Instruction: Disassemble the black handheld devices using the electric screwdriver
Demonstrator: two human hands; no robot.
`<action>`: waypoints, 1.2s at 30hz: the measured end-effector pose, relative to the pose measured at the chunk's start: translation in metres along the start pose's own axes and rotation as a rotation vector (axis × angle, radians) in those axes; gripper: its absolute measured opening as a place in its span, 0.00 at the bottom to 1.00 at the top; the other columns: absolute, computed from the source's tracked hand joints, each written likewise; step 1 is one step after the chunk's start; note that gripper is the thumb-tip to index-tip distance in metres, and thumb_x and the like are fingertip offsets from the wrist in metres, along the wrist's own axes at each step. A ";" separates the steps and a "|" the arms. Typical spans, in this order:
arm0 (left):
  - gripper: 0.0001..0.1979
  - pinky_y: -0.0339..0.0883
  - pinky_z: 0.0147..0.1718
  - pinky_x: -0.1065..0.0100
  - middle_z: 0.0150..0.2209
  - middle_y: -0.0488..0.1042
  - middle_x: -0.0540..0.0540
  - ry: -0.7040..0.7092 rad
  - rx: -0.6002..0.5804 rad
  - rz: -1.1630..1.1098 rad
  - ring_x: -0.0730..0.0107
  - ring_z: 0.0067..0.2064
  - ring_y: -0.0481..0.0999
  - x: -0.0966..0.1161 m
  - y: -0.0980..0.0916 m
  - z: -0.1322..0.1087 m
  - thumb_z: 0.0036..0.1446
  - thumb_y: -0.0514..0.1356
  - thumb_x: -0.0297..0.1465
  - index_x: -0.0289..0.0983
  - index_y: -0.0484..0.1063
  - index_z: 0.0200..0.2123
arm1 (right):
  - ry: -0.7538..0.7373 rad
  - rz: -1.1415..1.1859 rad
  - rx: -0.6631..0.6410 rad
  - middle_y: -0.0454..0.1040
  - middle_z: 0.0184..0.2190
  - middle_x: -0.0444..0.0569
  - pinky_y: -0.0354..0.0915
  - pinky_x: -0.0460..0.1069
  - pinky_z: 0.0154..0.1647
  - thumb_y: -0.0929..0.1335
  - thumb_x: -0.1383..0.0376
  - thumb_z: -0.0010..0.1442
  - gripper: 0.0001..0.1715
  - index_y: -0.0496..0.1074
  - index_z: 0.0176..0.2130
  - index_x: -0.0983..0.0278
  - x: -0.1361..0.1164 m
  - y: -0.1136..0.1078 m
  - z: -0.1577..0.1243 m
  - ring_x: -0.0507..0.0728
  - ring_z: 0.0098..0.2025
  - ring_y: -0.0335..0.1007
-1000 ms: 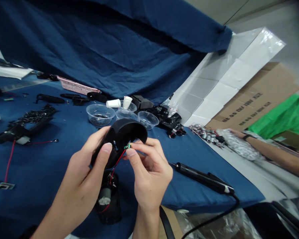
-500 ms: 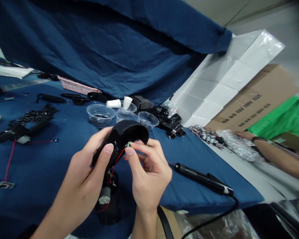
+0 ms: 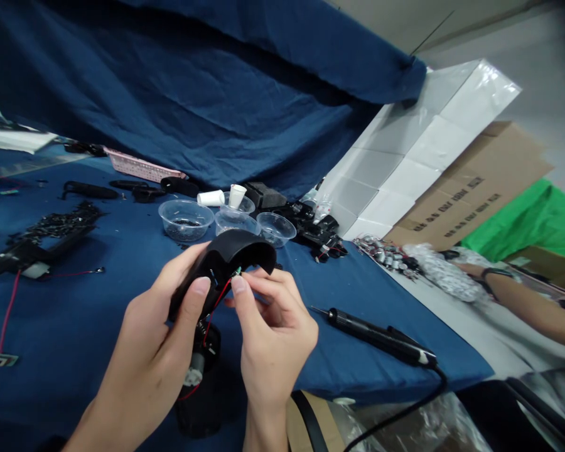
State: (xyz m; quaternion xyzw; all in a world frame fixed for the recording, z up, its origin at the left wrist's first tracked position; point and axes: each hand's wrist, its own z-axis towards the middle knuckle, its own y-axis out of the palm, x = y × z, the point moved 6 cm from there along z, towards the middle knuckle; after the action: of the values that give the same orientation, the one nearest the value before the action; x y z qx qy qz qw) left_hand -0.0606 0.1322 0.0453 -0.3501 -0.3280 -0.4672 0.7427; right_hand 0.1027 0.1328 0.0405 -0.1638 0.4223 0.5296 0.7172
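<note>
Black curved shell [image 3: 238,248] with red wires [image 3: 218,299] sits clamped in left hand [image 3: 157,339]; right hand [image 3: 273,333] pinches its green board [image 3: 236,272].

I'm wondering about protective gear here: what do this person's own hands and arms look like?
Both are bare. The left hand and right hand wear no gloves, and no rings show. Nails are short and unpainted. No watch, band or sleeve shows on either wrist or forearm. The dark wristband at the far right is on another person's arm.
</note>
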 end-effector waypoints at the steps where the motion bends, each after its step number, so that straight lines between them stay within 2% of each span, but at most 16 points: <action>1: 0.26 0.83 0.57 0.68 0.61 0.87 0.47 0.002 -0.005 0.000 0.58 0.59 0.88 0.000 0.000 0.000 0.77 0.58 0.51 0.44 0.79 0.67 | 0.014 0.006 0.003 0.81 0.39 0.48 0.82 0.43 0.30 0.79 0.68 0.64 0.02 0.88 0.37 0.62 0.000 -0.001 0.000 0.51 0.34 0.82; 14: 0.23 0.80 0.56 0.75 0.61 0.87 0.49 0.116 -0.005 0.106 0.64 0.59 0.89 0.009 -0.001 0.001 0.80 0.56 0.46 0.42 0.77 0.67 | 0.115 0.073 0.034 0.80 0.38 0.49 0.79 0.43 0.28 0.80 0.65 0.63 0.06 0.86 0.33 0.64 0.007 0.000 -0.002 0.51 0.32 0.80; 20: 0.24 0.81 0.52 0.75 0.60 0.88 0.48 0.094 0.004 0.124 0.62 0.56 0.90 0.009 -0.001 -0.001 0.79 0.57 0.46 0.41 0.78 0.67 | 0.147 0.085 0.058 0.79 0.34 0.46 0.77 0.40 0.28 0.80 0.64 0.63 0.10 0.81 0.32 0.64 0.011 0.006 -0.004 0.49 0.31 0.78; 22: 0.24 0.81 0.50 0.75 0.59 0.88 0.48 0.066 -0.005 0.088 0.62 0.55 0.90 0.007 -0.001 -0.002 0.79 0.57 0.47 0.42 0.78 0.67 | 0.187 0.137 0.062 0.81 0.33 0.44 0.76 0.40 0.29 0.81 0.64 0.62 0.09 0.80 0.35 0.64 0.013 0.007 -0.002 0.48 0.29 0.78; 25: 0.23 0.79 0.53 0.73 0.59 0.88 0.49 0.028 -0.027 0.010 0.60 0.57 0.89 0.004 -0.002 0.000 0.79 0.58 0.47 0.45 0.78 0.68 | 0.260 0.195 -0.041 0.84 0.34 0.45 0.77 0.41 0.31 0.80 0.64 0.62 0.10 0.80 0.42 0.63 0.016 0.010 0.002 0.49 0.29 0.79; 27: 0.22 0.77 0.57 0.72 0.59 0.88 0.49 0.035 -0.056 -0.027 0.59 0.58 0.88 0.003 -0.001 0.002 0.78 0.60 0.47 0.46 0.79 0.67 | 0.266 0.176 -0.126 0.84 0.33 0.46 0.78 0.42 0.33 0.79 0.63 0.64 0.07 0.82 0.40 0.64 0.015 0.010 0.006 0.50 0.31 0.79; 29: 0.21 0.76 0.57 0.72 0.58 0.88 0.49 0.055 -0.087 -0.057 0.58 0.58 0.88 0.004 -0.001 0.005 0.77 0.61 0.46 0.46 0.81 0.65 | 0.260 0.150 -0.155 0.83 0.30 0.45 0.79 0.42 0.34 0.78 0.63 0.64 0.07 0.82 0.36 0.64 0.015 0.008 0.008 0.50 0.30 0.79; 33: 0.23 0.76 0.55 0.72 0.54 0.88 0.46 0.052 -0.088 -0.103 0.56 0.56 0.88 0.003 -0.005 0.007 0.75 0.63 0.47 0.44 0.82 0.64 | 0.230 0.077 -0.119 0.81 0.31 0.45 0.76 0.43 0.31 0.78 0.62 0.63 0.09 0.81 0.34 0.64 0.009 0.007 0.006 0.49 0.29 0.76; 36: 0.24 0.79 0.49 0.72 0.53 0.87 0.45 -0.043 -0.044 -0.162 0.55 0.53 0.87 -0.006 -0.010 0.009 0.69 0.69 0.49 0.44 0.83 0.61 | 0.261 0.037 -0.216 0.83 0.33 0.46 0.75 0.43 0.31 0.78 0.62 0.62 0.07 0.83 0.36 0.64 0.003 0.021 0.005 0.50 0.30 0.77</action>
State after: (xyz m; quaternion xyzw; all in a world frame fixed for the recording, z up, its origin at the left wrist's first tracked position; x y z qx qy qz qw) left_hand -0.0734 0.1392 0.0471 -0.3487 -0.3606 -0.5251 0.6875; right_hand 0.0861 0.1460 0.0456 -0.2994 0.4553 0.5591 0.6248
